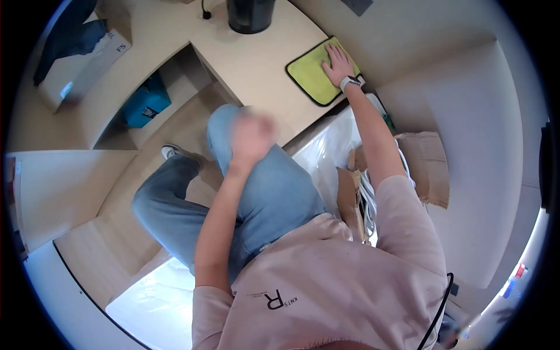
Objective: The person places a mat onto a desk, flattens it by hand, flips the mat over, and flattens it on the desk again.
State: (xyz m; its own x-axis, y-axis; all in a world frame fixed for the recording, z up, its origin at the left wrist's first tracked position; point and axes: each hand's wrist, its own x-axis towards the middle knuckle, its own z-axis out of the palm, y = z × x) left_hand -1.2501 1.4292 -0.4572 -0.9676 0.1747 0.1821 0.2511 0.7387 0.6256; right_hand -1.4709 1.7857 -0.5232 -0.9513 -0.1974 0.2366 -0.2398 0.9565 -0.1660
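Pale wood surface [251, 67] beneath it, a lime-green cloth [308, 76] with black edging lies near the outer edge, well apart from a dark container [249, 14]. The right hand [337, 65] rests palm down on the cloth, fingers extended and slightly spread, gripping nothing. The left hand [252, 137] is at a denim-clad knee [220, 125], too blurred to tell how far it is open or whether it holds anything. Even pressure through a flat palm would best keep the cloth from bunching, its corners smooth.
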